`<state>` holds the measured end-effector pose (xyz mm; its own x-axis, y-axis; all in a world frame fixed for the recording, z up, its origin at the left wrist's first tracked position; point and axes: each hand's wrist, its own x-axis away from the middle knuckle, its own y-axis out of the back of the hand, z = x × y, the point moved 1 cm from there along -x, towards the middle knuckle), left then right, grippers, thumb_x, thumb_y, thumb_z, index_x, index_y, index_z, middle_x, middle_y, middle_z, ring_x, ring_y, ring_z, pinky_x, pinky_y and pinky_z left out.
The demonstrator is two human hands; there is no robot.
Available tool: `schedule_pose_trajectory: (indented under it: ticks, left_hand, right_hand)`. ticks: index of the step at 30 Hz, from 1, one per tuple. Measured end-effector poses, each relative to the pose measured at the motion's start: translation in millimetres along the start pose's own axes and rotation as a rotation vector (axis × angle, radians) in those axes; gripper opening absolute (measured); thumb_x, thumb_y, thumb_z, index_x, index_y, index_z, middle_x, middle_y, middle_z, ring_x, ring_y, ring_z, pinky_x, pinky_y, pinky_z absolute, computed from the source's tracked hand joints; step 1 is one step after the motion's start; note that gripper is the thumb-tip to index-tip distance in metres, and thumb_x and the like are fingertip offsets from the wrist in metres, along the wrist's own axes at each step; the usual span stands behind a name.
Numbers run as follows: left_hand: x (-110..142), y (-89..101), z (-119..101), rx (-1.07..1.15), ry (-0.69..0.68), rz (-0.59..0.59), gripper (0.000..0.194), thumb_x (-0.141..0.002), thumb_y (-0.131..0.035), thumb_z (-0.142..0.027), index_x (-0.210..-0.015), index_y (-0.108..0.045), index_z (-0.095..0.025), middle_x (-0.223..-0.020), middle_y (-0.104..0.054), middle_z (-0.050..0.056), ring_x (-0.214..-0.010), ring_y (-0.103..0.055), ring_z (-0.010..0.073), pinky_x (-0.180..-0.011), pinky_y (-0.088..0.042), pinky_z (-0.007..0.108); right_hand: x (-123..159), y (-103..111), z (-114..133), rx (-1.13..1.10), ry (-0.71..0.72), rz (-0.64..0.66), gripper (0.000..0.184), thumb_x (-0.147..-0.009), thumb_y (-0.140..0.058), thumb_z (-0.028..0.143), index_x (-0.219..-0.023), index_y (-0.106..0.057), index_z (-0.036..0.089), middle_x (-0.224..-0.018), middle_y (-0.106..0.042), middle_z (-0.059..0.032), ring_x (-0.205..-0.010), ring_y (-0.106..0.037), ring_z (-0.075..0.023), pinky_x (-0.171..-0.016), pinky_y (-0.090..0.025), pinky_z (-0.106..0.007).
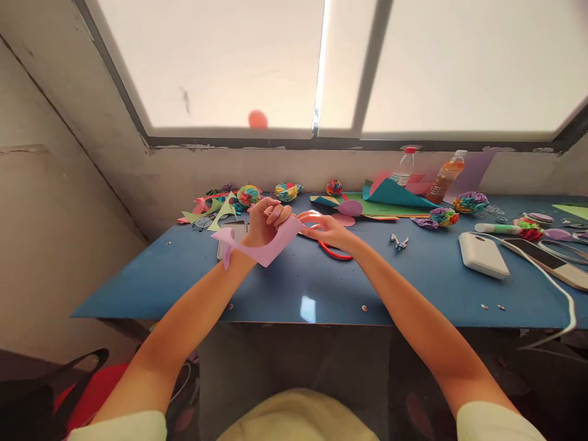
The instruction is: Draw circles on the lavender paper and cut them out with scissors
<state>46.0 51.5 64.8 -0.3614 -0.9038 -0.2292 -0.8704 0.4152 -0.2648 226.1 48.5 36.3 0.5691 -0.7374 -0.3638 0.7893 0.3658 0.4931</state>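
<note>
A sheet of light purple paper (pixel 271 245) with a curved cut-out along its edge hangs in front of my left wrist. My left hand (pixel 266 222) is closed, its fingers curled over at the paper's upper edge. The thumb and fingers of my right hand (pixel 328 231) come together at the paper's right corner. Behind and below the right hand show the red handles of a pair of scissors (pixel 337 252); their blades are hidden. A phone (pixel 225 250) lies partly covered behind the paper and left wrist.
Ruffled paper flowers (pixel 248 195) and green scraps (pixel 225 211) line the back of the blue table (pixel 156 275). Coloured sheets (pixel 399 195) and two bottles (pixel 446 177) stand at the back right. A white power bank (pixel 483 254) with a cable (pixel 558 285) lies right.
</note>
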Motion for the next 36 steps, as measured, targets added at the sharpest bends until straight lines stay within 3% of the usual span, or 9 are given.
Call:
schedule_pose_trajectory:
  ticks: [6, 9, 12, 17, 21, 24, 27, 30, 36]
  left_hand:
    - [0, -3.9, 0, 0.022, -0.059, -0.149, 0.031, -0.077, -0.048, -0.047, -0.060, -0.052, -0.021, -0.055, -0.047, 0.002, -0.061, -0.052, 0.0169, -0.062, -0.043, 0.033]
    - [1, -6.8, -1, -0.047, -0.075, -0.194, 0.059, -0.079, -0.037, -0.070, -0.104, -0.061, -0.021, -0.079, -0.064, 0.006, -0.086, -0.062, 0.0265, -0.071, -0.046, 0.038]
    - [1, -10.8, 3, -0.080, 0.024, -0.103, 0.077, -0.072, -0.038, -0.082, -0.111, -0.062, -0.020, -0.089, -0.069, 0.010, -0.092, -0.063, 0.0305, -0.072, -0.048, 0.040]
    - [-5, -9.2, 22, -0.350, 0.195, -0.021, 0.057, -0.053, -0.081, -0.050, -0.097, -0.069, -0.016, -0.100, -0.070, 0.012, -0.098, -0.063, 0.0317, -0.080, -0.048, 0.039]
    - [-13, 2.1, 32, -0.508, 0.171, -0.154, 0.042, -0.053, -0.080, -0.036, -0.089, -0.071, -0.017, -0.098, -0.072, 0.010, -0.102, -0.062, 0.0336, -0.084, -0.047, 0.041]
    - [-17, 8.7, 32, -0.521, 0.149, -0.205, 0.038, -0.055, -0.078, -0.034, -0.088, -0.071, -0.017, -0.099, -0.072, 0.009, -0.104, -0.060, 0.0337, -0.085, -0.047, 0.040]
    - [-19, 11.3, 30, -0.510, 0.122, -0.230, 0.042, -0.057, -0.076, -0.036, -0.094, -0.070, -0.016, -0.105, -0.070, 0.010, -0.105, -0.060, 0.0332, -0.085, -0.047, 0.040]
    - [-19, 11.4, 30, -0.501, 0.103, -0.244, 0.045, -0.058, -0.076, -0.036, -0.098, -0.070, -0.016, -0.106, -0.070, 0.011, -0.104, -0.061, 0.0330, -0.084, -0.048, 0.040]
    - [-22, 13.4, 34, -0.491, 0.084, -0.264, 0.046, -0.058, -0.078, -0.035, -0.100, -0.069, -0.018, -0.113, -0.068, 0.011, -0.110, -0.058, 0.0328, -0.088, -0.045, 0.040]
  right_hand:
    - [1, 7, -5, -0.080, -0.035, 0.012, 0.038, -0.077, -0.065, 0.051, -0.088, -0.068, 0.015, -0.095, -0.064, -0.0062, -0.087, -0.063, -0.0185, -0.080, -0.047, -0.033]
    - [0, 9, -4, -0.228, -0.121, -0.195, 0.044, -0.071, -0.068, 0.057, -0.083, -0.063, 0.015, -0.080, -0.062, -0.0019, -0.059, -0.061, -0.0126, -0.066, -0.048, -0.030]
    - [-1, 17, -4, -0.287, -0.137, -0.447, 0.050, -0.063, -0.071, 0.062, -0.083, -0.062, 0.017, -0.081, -0.062, -0.0017, -0.050, -0.054, -0.0100, -0.055, -0.047, -0.029]
    - [-2, 30, -14, -0.208, -0.143, -0.532, 0.056, -0.060, -0.070, 0.066, -0.086, -0.062, 0.017, -0.075, -0.062, -0.0008, -0.046, -0.052, -0.0100, -0.050, -0.045, -0.028]
    - [0, 39, -18, -0.006, -0.200, -0.391, 0.056, -0.074, -0.055, 0.070, -0.091, -0.060, 0.017, -0.077, -0.064, -0.0027, -0.049, -0.056, -0.0110, -0.053, -0.046, -0.027]
    - [9, 52, -19, 0.432, -0.438, -0.173, 0.051, -0.086, -0.042, 0.064, -0.080, -0.060, 0.017, -0.068, -0.065, -0.0049, -0.054, -0.058, -0.0140, -0.054, -0.044, -0.026]
    - [20, 64, -20, 0.791, -0.731, 0.090, 0.044, -0.082, -0.053, 0.059, -0.072, -0.061, 0.017, -0.068, -0.065, -0.0069, -0.061, -0.060, -0.0170, -0.053, -0.041, -0.026]
    - [24, 65, -24, 0.839, -0.809, 0.298, 0.032, -0.073, -0.066, 0.048, -0.081, -0.065, 0.018, -0.082, -0.067, -0.0065, -0.071, -0.062, -0.0189, -0.054, -0.041, -0.026]
    - [14, 42, -40, 0.912, -0.754, 0.276, 0.032, -0.070, -0.066, 0.033, -0.097, -0.062, 0.016, -0.087, -0.066, -0.0075, -0.072, -0.061, -0.0196, -0.054, -0.038, -0.027]
